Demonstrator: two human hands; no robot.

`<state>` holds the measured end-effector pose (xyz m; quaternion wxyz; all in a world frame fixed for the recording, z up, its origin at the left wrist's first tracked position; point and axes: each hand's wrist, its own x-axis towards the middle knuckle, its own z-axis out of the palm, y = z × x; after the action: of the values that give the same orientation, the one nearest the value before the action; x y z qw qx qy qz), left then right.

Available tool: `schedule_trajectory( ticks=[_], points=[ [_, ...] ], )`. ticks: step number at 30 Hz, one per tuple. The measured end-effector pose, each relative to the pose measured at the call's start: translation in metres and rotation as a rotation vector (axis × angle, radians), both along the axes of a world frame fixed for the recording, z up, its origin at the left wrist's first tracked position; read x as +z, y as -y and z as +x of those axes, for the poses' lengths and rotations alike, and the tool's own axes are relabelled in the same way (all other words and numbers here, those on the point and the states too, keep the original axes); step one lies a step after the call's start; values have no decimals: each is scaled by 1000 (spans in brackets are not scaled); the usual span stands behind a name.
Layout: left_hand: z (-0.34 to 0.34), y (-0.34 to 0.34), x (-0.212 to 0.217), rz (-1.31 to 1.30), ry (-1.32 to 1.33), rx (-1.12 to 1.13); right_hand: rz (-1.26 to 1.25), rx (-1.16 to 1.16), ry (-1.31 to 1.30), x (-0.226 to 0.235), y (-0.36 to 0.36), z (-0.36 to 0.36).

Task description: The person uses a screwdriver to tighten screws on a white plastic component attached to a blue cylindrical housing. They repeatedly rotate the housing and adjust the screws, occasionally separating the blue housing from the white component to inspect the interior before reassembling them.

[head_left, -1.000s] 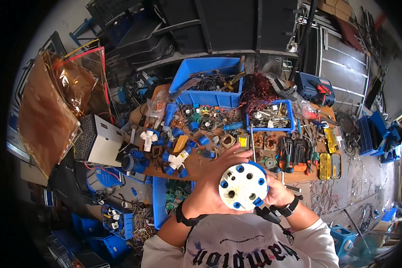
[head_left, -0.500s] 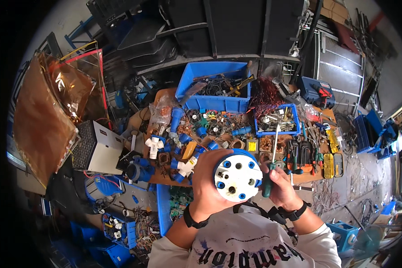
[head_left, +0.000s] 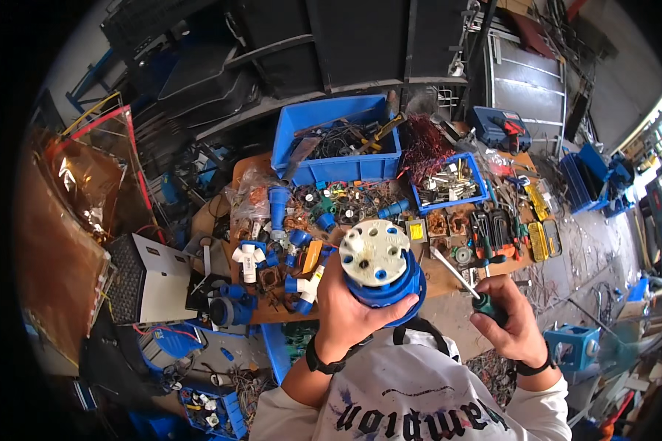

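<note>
- The workbench [head_left: 449, 283] is a flat wooden top, worn brown and crowded with small parts; it lies below and beyond both hands.
- The large blue bin [head_left: 336, 167] at the far side is rigid plastic and holds cables and hand tools. A smaller blue tray [head_left: 449, 182] to its right holds pale metal pieces.
- The plug [head_left: 381, 270] is a stout round electrical connector with a blue plastic body and an off-white face pierced by several blue-lined holes. It is held up above the near edge of the workbench, face toward the camera.
- Handling judgement: the plug looks hard, stiff and moderately heavy for its bulk. The smooth shell may slip, so the blue body is the place to grip, not the pale face.
- The left hand [head_left: 349, 312] is wrapped firmly around the blue body from below.
- The right hand [head_left: 513, 323] is closed on the dark handle of a screwdriver [head_left: 460, 278]. Its thin steel shaft slants up and left toward the plug; the tip seems to stop short of it, though the view is unclear.
- Loose blue and white fittings [head_left: 283, 268] lie left of the plug.
</note>
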<state>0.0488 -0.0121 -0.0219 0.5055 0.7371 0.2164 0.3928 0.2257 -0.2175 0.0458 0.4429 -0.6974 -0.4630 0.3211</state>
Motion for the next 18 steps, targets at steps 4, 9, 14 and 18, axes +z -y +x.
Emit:
schedule_trajectory(
  ticks=[4, 9, 14, 18],
  points=[
    [-2, -10, 2, -161, 28, -109, 85, -87, 104, 6, 2, -17],
    [-10, -21, 7, -375, -54, -257, 111, -6, 351, 30, -8, -26],
    [-13, -25, 0, -440, -67, -336, 116, 13, 387, 36, -19, -30],
    [-12, -25, 0, -466, -48, -375, 106, 43, 367, 42, -25, -29]
  ],
)
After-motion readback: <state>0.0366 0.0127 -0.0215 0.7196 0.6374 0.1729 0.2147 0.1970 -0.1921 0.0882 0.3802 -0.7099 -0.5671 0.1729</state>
